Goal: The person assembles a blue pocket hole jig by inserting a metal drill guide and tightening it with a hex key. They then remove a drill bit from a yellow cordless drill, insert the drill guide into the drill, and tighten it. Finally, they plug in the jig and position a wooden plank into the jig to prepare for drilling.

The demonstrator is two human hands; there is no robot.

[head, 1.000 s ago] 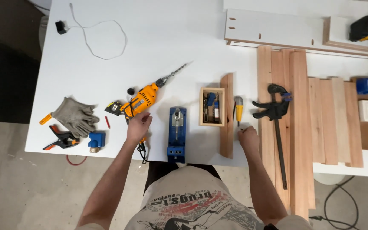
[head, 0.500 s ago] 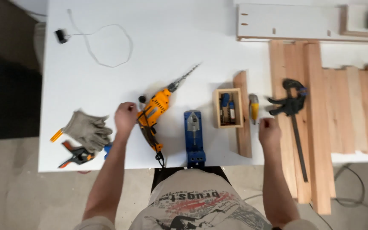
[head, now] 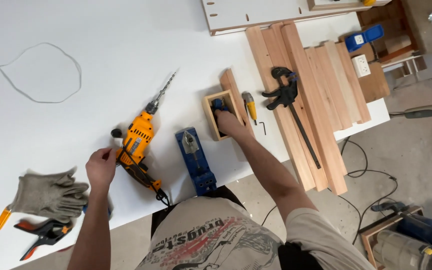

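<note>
My left hand (head: 101,167) rests on the white table (head: 101,50), fingers loosely curled, with the fingertips against the rear of an orange corded drill (head: 138,137) that lies with its bit pointing away. My right hand (head: 230,124) reaches into a small open wooden box (head: 210,112), and its fingers lie on blue items inside. What they grip is hidden. A blue drilling jig (head: 196,160) lies between the two hands. A yellow-handled screwdriver (head: 248,102) lies just right of the box.
Grey gloves (head: 46,195) and an orange-black spring clamp (head: 43,235) lie at the left. A black bar clamp (head: 286,95) rests on long wooden planks (head: 321,90) at the right. A white panel (head: 256,12) lies at the back, and a thin white cord (head: 36,75) loops at the back left.
My right hand has moved from the table's front edge into the wooden box. My left hand has slid to the drill's left side. The view has shifted and come closer.
</note>
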